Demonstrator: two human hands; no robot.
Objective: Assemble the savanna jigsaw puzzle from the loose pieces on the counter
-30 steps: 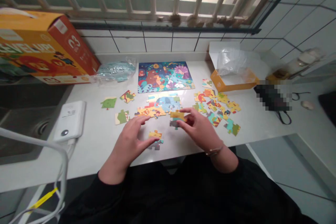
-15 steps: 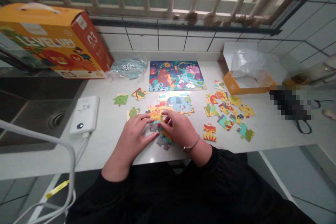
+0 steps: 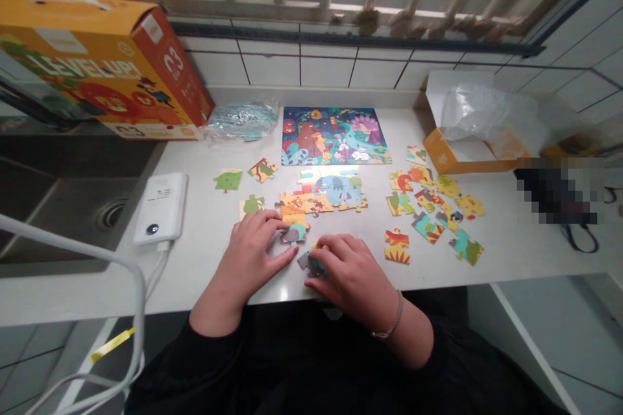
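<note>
Puzzle pieces [image 3: 321,194] are lying joined on the worktop [image 3: 204,253], the left grip [image 3: 248,253] spreading its fingers against the lowest piece [image 3: 293,235], seemingly to steady it, while the right grip [image 3: 353,275] is pinching another piece [image 3: 305,261] just below.

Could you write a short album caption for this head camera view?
The left hand and right hand handle jigsaw pieces on a white countertop.
</note>
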